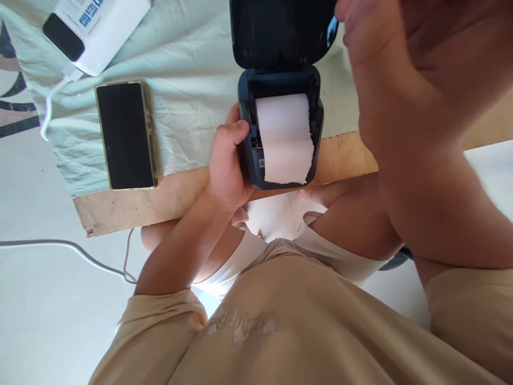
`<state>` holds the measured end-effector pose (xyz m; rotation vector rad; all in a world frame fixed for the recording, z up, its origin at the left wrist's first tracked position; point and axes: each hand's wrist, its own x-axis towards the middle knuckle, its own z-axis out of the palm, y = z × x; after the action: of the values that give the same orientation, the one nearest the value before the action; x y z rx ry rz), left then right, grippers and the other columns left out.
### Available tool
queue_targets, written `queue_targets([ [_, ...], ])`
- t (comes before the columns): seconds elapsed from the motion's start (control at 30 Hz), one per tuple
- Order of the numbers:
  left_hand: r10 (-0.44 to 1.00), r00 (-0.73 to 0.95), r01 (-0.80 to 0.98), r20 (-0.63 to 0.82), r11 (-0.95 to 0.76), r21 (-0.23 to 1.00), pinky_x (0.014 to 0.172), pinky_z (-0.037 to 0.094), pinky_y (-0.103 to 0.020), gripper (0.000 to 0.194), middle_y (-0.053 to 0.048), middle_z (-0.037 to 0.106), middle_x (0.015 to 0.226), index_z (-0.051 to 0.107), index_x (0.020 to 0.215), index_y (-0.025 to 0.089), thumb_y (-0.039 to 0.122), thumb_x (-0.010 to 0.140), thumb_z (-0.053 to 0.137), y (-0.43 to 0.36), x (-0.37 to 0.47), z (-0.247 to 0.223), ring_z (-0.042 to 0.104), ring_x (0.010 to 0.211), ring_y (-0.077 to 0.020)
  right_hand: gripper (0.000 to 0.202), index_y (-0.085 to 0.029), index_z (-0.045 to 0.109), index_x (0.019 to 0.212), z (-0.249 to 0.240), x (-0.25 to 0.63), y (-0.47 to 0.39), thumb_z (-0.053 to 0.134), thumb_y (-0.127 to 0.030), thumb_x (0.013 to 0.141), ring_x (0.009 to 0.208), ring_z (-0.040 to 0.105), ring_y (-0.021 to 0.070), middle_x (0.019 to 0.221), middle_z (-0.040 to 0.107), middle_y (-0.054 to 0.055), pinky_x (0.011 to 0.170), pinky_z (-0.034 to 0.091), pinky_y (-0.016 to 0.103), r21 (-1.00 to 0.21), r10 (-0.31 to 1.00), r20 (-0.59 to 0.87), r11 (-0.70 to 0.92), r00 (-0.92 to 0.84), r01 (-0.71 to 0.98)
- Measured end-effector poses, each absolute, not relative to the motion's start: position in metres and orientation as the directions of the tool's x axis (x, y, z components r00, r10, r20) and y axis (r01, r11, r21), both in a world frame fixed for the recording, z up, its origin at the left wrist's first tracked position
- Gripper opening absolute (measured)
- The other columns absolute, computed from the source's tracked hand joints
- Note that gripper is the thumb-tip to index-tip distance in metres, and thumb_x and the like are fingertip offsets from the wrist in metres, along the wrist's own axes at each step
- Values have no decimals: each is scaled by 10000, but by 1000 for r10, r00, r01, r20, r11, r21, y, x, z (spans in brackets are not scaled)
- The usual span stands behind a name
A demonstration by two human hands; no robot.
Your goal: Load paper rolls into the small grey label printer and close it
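Observation:
A small dark label or receipt printer (247, 160) is near the table's front edge with its lid (280, 32) swung up. Inside sits a white paper roll (285, 133); its loose end hangs forward over the front, with a ragged edge. My left hand (229, 160) is closed around the printer's left side, thumb on the rim by the roll. High on the right, close to the camera, my right hand (385, 69) has its fingertips pinched at the right edge of the raised lid. Part of this hand lies outside the picture.
A phone (126, 136) lies face up on the pale green cloth (188, 117) to the left. Behind it is a white device (116, 32) with a dark panel and a plugged-in cable (50, 104). The table's wooden edge (160, 200) shows in front. Another cable (68, 244) crosses lower left.

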<state>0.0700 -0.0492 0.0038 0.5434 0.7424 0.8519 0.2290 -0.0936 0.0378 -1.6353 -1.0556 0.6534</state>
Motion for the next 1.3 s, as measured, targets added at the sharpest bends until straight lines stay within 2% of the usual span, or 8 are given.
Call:
queue_targets([
  [0.07,824,439,-480,-359,553,681,1076,643,-427,105,-49,735,915,617,897,263,365,923,604,-50,71,4,706,1397,-351,303,-265,650,840,43,225,-93,650,-485,1049,1154,795,337,904,661,38,984,694,513,-732,845,350,-23,404,681],
  [0.17,810,474,-476,-345,565,674,1069,654,-406,91,-58,812,1098,616,967,261,342,930,635,-47,67,3,699,1416,-327,40,-268,692,878,52,220,-94,699,-286,912,913,767,296,806,649,8,1035,645,588,-420,934,275,-97,228,902],
  [0.47,779,564,-400,-272,547,735,1025,661,-362,76,-20,767,906,702,961,262,337,969,714,-43,57,-1,726,1348,-308,343,-284,594,848,68,216,-76,874,-213,663,759,635,274,664,369,-4,838,613,512,-291,969,-133,-237,206,927],
  [0.67,844,364,-478,-395,533,698,957,646,-336,65,29,664,735,691,959,244,244,929,634,-55,76,15,769,927,-214,363,-304,618,986,73,238,-101,840,-357,704,769,620,153,1016,672,-17,569,417,325,-776,999,27,7,22,631],
  [0.83,854,342,-516,-392,520,681,873,633,-334,118,38,667,727,675,873,237,295,965,628,-49,74,10,718,799,-182,672,-316,504,964,30,252,-92,680,-861,613,833,614,194,1079,609,3,590,486,357,-997,900,60,35,432,64],
  [0.9,846,379,-510,-374,528,679,755,606,-303,187,33,679,737,696,830,236,364,965,671,-44,69,5,667,717,-162,513,-292,508,975,6,257,-83,606,-671,643,735,554,173,979,563,29,535,427,351,-1000,850,5,-2,527,13],
  [1.03,818,452,-462,-355,555,692,707,615,-316,185,16,738,807,747,848,247,397,939,689,-40,62,-2,655,684,-175,400,-294,483,950,-24,263,-80,657,-387,601,537,349,126,736,419,-46,475,262,328,-997,794,7,-44,608,69],
  [1.3,838,442,-491,-321,525,695,884,690,-369,130,25,789,828,774,910,237,347,930,708,-44,63,-5,794,838,-232,256,-283,582,955,-24,272,-96,761,-325,776,1082,648,305,1045,698,70,982,528,485,-715,866,367,29,340,699],
])
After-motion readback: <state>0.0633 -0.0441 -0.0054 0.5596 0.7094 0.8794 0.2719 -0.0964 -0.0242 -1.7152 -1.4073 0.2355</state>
